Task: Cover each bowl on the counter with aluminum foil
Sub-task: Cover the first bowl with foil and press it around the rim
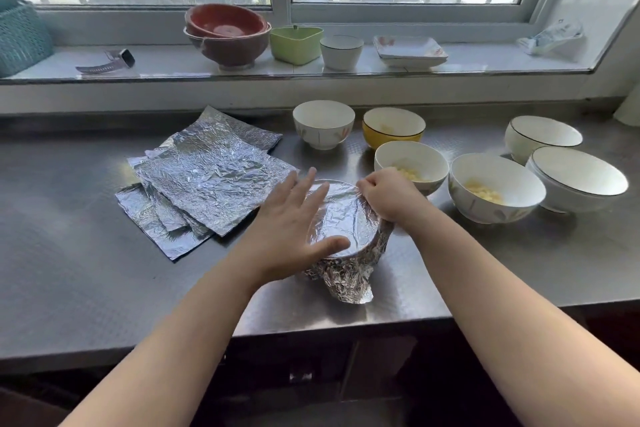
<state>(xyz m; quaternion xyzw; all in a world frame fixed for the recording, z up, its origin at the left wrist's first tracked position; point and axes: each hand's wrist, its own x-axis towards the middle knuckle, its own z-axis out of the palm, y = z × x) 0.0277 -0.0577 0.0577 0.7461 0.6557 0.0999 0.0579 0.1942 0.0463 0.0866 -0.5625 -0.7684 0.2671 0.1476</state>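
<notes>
Your left hand (294, 218) lies flat, fingers spread, on the foil-wrapped bowl (341, 239) at the counter (86, 270) front; right hand (391, 199) pinches foil at its far rim. Press down, crimp around evenly.

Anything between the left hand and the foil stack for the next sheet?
Nothing visible. The left hand rests flat on the foil-covered bowl; the foil stack lies just left of it, with bare counter between.

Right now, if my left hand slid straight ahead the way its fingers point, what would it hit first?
Probably the white bowl holding yellow food, just beyond the foil-covered bowl under the left hand; depth is uncertain.
</notes>
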